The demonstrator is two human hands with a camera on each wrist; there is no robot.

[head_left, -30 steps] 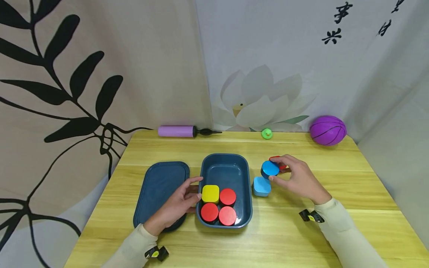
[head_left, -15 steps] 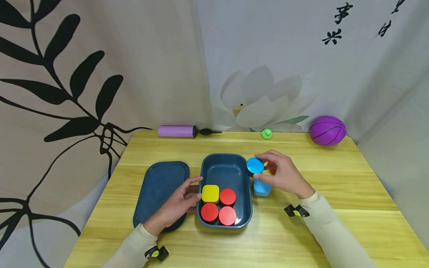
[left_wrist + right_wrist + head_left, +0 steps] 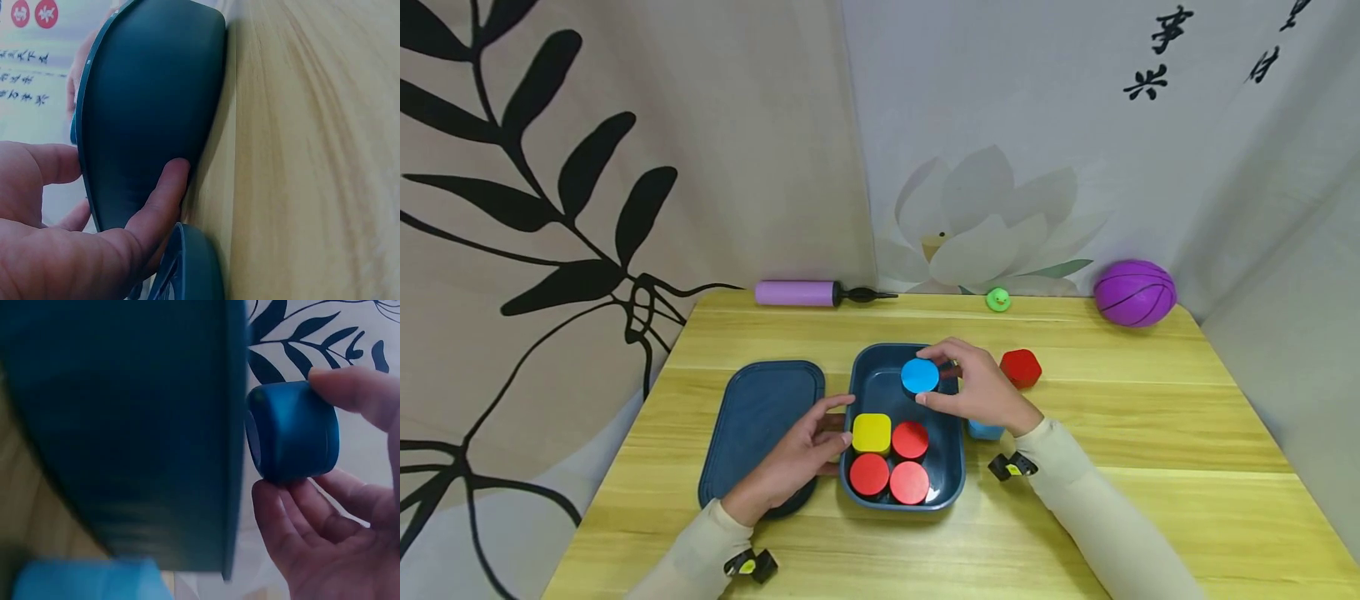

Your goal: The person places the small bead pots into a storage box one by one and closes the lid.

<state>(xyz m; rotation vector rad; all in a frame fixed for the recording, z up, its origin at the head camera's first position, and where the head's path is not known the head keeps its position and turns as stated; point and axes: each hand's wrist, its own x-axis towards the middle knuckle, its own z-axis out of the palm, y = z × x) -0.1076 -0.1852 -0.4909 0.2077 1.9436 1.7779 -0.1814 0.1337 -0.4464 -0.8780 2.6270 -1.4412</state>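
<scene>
My left hand (image 3: pixel 801 454) holds the left wall of a dark blue plastic box (image 3: pixel 942 425). In the left wrist view, one finger (image 3: pixel 165 194) lies along its outer wall and other fingertips reach its rim. Over the box's far part, my right hand (image 3: pixel 976 390) pinches a round blue block (image 3: pixel 920 376) between thumb and fingers. The right wrist view shows this blue block (image 3: pixel 297 431) above the rim. Inside the box's near part sit a yellow square block (image 3: pixel 871 433) and several red round blocks (image 3: pixel 909 483).
A matching dark blue lid (image 3: pixel 752 433) lies left of the box. To the right are a red block (image 3: pixel 1021 367) and a light blue block (image 3: pixel 985 430), partly hidden by my right hand. Along the back stand a purple pump (image 3: pixel 797 293), a green duck (image 3: pixel 997 299) and a purple ball (image 3: pixel 1135 292).
My right hand has carried the round blue block leftward, from beside the red block across the right rim to over the box. The left hand has stayed in place.
</scene>
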